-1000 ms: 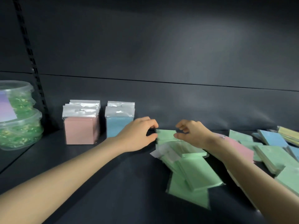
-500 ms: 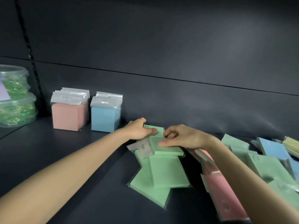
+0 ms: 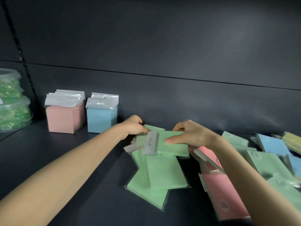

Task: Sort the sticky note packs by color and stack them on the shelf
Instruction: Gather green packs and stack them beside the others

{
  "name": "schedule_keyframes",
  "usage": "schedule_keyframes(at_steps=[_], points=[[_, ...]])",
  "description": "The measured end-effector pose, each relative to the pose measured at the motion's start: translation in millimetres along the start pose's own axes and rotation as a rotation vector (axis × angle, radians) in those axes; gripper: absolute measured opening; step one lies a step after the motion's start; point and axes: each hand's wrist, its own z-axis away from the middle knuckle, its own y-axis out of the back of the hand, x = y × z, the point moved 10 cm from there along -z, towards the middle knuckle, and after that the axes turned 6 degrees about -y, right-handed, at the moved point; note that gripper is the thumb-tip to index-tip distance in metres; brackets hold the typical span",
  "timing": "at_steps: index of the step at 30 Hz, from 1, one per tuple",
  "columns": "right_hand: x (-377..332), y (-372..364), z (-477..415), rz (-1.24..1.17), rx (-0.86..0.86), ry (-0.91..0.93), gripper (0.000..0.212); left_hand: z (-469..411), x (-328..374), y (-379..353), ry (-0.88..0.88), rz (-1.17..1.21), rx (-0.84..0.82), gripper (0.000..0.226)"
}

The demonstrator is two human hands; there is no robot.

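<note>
Dark shelf bears an upright pink stack and blue stack at back left. At centre, the right hand pinches a green pack, thumb on its face. The left hand grips its left end, above a loose green pile. Pink packs lie just right.

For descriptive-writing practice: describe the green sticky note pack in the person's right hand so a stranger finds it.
On the shelf, right of the upright blue stack, lies a green pile. The green pack sits topmost; unlike its neighbours, the right hand pinches it, thumb across its face.
</note>
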Motion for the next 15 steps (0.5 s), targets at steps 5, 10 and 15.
schedule_keyframes(at_steps=[5, 10, 15], points=[[7.1, 6.8, 2.8, 0.033, 0.032, -0.047, 0.039, 1.2, 7.6, -1.0, 0.0, -0.045, 0.033, 0.045], [15.5, 14.4, 3.5, -0.004, 0.074, -0.074, 0.033, 2.7, 3.5, 1.1, 0.035, 0.006, -0.039, 0.05], [21.5, 23.3, 2.4, -0.032, 0.161, -0.091, 0.035, 4.6, 5.1, 3.3, -0.002, 0.079, -0.016, 0.047]])
